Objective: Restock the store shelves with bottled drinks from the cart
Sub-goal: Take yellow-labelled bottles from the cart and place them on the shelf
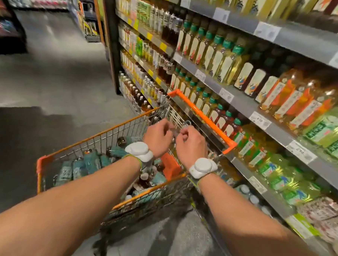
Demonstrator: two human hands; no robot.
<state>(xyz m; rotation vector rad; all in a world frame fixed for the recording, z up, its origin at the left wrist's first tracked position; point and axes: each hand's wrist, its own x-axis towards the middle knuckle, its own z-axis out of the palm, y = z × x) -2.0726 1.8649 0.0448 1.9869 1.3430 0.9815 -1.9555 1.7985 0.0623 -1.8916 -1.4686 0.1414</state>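
Observation:
A wire shopping cart (40, 166) with orange trim stands in the aisle, its orange handle (201, 115) turned toward the shelves. Inside lie several bottled drinks (89, 160) with teal labels, some dark-capped bottles and an orange pack (170, 165). My left hand (159, 136) and my right hand (190, 143) are close together over the cart's handle end. Both have fingers curled around the thin wire flap (175, 116) just below the handle. White bands sit on both wrists.
Grey store shelves (241, 101) run along the right, packed with rows of yellow, amber and green tea bottles and price tags. The grey aisle floor (56, 74) opens to the left and ahead. More shelving stands at the far left and back.

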